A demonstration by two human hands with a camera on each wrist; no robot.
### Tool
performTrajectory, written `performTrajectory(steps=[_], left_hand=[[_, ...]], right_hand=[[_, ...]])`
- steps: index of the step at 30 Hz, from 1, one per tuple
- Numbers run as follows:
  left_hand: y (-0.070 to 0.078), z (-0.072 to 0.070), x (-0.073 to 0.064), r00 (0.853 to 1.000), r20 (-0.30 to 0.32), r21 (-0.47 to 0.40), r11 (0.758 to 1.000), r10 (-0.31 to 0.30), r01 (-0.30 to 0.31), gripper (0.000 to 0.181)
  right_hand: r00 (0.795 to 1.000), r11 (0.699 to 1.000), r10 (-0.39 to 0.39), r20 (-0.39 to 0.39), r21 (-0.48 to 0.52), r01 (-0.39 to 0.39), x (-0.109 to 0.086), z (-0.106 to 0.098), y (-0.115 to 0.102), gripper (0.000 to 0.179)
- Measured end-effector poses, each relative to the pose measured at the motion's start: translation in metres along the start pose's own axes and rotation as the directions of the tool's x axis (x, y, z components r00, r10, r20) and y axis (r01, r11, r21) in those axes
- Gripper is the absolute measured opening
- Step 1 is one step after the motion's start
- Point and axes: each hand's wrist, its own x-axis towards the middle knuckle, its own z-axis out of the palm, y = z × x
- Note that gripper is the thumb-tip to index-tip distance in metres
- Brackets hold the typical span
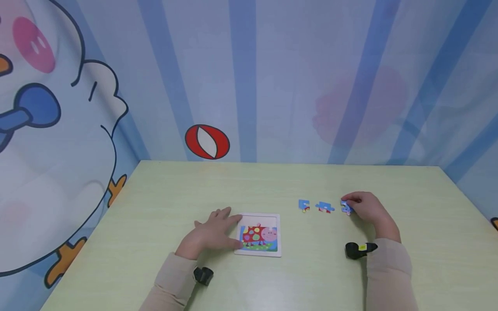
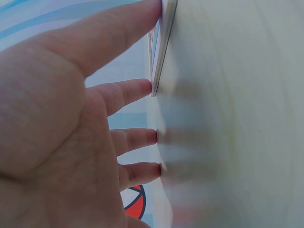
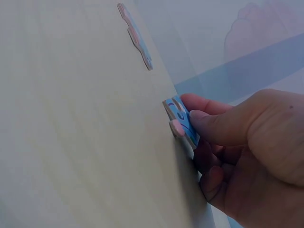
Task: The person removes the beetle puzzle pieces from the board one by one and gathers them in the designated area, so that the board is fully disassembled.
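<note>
A square jigsaw puzzle (image 1: 260, 242) in a white frame lies on the table, its lower part filled with a spotted red pig-faced picture and its upper strip bare. My left hand (image 1: 212, 232) spreads beside it, thumb and index fingertip on the frame's left side; the other fingertips (image 2: 151, 137) reach the tabletop. Farther right, my right hand (image 1: 365, 208) pinches a blue puzzle piece (image 3: 183, 118) between thumb and index finger, close over the table. Two more pieces lie in a row to its left: a blue corner piece (image 1: 304, 204) and a blue-and-red piece (image 1: 324, 207).
The pale wooden table (image 1: 311, 280) ends at a far edge against a blue striped curtain (image 1: 280, 86) with printed cartoon figures. Black wrist cameras sit at both cuffs, the left camera (image 1: 203, 275) near the puzzle's lower left and the right camera (image 1: 355, 250) over the table.
</note>
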Motion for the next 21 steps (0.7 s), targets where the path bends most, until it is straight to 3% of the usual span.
performTrajectory(steps=[15,21], left_hand=[[0.0001,-0.0019,-0.0002,1.0,0.003,0.01,1.0,0.003,-0.003,0.074],[-0.0007,-0.0019,0.0,1.0,0.008,0.014,1.0,0.0,0.0,0.075]], right_hand=[[1.0,0.999,-0.016,-0.006,-0.04,0.016,-0.0015,-0.0031,0.0001,0.028],[1.0,1.0,-0.028,-0.006,-0.011,0.028,-0.0006,-0.0021,-0.0001,0.03]])
